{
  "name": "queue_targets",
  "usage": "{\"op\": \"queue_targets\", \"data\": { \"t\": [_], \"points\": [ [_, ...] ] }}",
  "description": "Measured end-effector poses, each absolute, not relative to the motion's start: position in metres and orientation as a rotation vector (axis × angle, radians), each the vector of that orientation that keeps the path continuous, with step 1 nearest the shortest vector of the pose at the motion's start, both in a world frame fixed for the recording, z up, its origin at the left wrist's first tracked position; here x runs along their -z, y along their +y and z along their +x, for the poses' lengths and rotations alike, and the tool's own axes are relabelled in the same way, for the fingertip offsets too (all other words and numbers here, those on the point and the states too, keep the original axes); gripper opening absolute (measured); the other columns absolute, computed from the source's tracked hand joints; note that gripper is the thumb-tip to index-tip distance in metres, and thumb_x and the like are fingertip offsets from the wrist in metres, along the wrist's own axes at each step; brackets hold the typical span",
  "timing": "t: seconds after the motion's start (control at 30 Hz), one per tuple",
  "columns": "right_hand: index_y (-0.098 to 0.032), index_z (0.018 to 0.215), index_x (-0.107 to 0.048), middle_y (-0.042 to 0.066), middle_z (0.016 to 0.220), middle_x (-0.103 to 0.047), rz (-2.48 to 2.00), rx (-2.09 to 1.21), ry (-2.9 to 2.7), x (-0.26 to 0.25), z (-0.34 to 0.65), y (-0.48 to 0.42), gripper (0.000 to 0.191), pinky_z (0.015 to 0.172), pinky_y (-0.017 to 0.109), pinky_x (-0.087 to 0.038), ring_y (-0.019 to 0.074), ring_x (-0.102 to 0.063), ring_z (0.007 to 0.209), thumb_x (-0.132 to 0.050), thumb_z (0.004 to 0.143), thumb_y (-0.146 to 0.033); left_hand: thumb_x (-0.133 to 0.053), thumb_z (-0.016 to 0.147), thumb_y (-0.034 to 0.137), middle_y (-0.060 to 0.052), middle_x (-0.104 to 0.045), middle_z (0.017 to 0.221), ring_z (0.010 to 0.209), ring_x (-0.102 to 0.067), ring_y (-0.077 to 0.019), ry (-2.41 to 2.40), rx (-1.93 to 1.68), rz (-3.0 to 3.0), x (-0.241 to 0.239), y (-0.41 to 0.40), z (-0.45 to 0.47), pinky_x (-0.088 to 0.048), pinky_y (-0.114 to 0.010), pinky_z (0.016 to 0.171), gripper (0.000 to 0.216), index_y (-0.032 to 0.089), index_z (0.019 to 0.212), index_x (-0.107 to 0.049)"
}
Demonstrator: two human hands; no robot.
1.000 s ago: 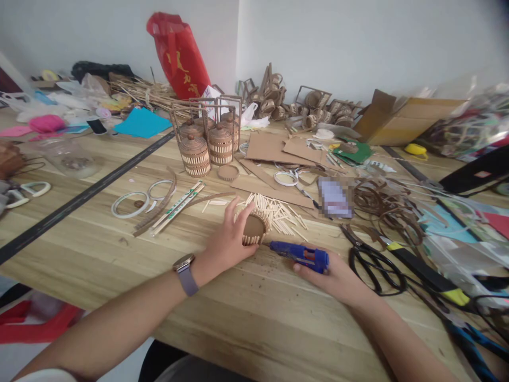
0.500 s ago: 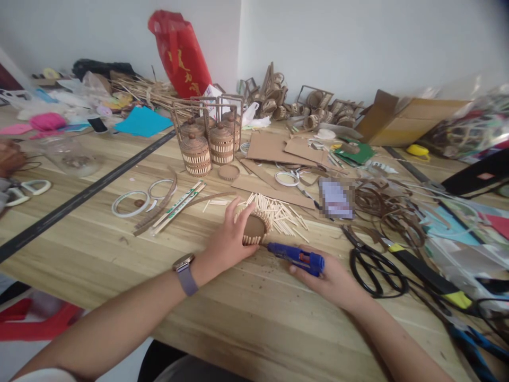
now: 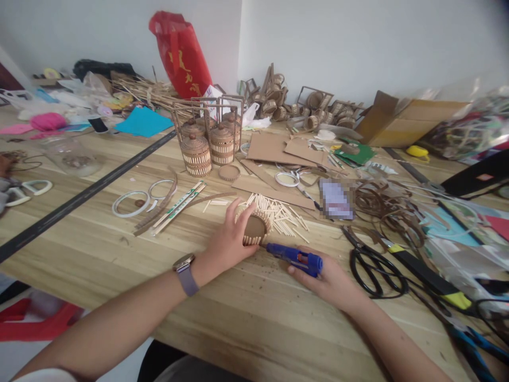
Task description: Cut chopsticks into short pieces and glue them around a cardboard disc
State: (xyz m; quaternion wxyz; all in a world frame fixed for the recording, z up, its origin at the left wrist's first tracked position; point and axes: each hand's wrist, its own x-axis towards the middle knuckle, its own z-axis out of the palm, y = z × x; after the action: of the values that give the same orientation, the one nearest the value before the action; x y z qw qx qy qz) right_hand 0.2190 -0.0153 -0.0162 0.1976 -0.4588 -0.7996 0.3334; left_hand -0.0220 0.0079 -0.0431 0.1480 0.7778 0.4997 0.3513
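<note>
My left hand [image 3: 228,239] curves round the left side of a small round cardboard basket [image 3: 255,227], its fingers and thumb on the rim. Short pale sticks stand side by side around the basket's edge. In my right hand [image 3: 326,281] is a blue hot glue gun [image 3: 296,258], its nozzle pointing left at the basket's near edge. Whether the tip touches the basket is too small to tell. Behind and to the right of the basket lies a loose pile of short wooden sticks [image 3: 280,215].
Lidded stick baskets [image 3: 196,154] in a frame stand behind. Black scissors [image 3: 376,268] and a yellow-black cutter [image 3: 425,270] lie at the right, beside tangled brown strips [image 3: 385,204]. Tape rolls [image 3: 130,203] and wrapped chopsticks [image 3: 178,207] are at the left. Another person's hand [image 3: 6,164] shows at the far left.
The glue gun and my right hand have shifted very slightly left. My left hand and the basket stay in place. At the far left, the other person's hand has moved partly out of view.
</note>
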Motion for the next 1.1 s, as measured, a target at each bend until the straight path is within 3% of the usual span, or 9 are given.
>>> {"op": "queue_targets", "data": {
  "t": [0.7, 1.1],
  "points": [
    [-0.021, 0.082, -0.06, 0.004, 0.076, -0.066, -1.289, -0.854, -2.26, 0.0144, 0.2167, -0.0165, 0.02, 0.066, 0.028, -0.049, 0.0195, -0.062, 0.07, -0.052, 0.088, -0.039, -0.077, 0.069, 0.017, -0.017, -0.02, 0.149, 0.142, -0.023, -0.0373, 1.428, -1.02, 2.258, 0.0447, 0.0084, -0.0222, -0.039, -0.056, 0.106, 0.093, 0.028, 0.144, -0.022],
    [-0.022, 0.079, -0.057, 0.004, 0.074, -0.064, -1.318, -0.806, -2.298, 0.0141, 0.2166, -0.0171, 0.022, 0.06, 0.028, -0.046, 0.0188, -0.06, 0.066, -0.05, 0.089, -0.04, -0.078, 0.069, 0.017, -0.017, -0.021, 0.149, 0.141, -0.023, -0.0371, 1.425, -1.014, 2.265, 0.0444, 0.0085, -0.0228, -0.039, -0.055, 0.106, 0.093, 0.027, 0.143, -0.022]
  ]
}}
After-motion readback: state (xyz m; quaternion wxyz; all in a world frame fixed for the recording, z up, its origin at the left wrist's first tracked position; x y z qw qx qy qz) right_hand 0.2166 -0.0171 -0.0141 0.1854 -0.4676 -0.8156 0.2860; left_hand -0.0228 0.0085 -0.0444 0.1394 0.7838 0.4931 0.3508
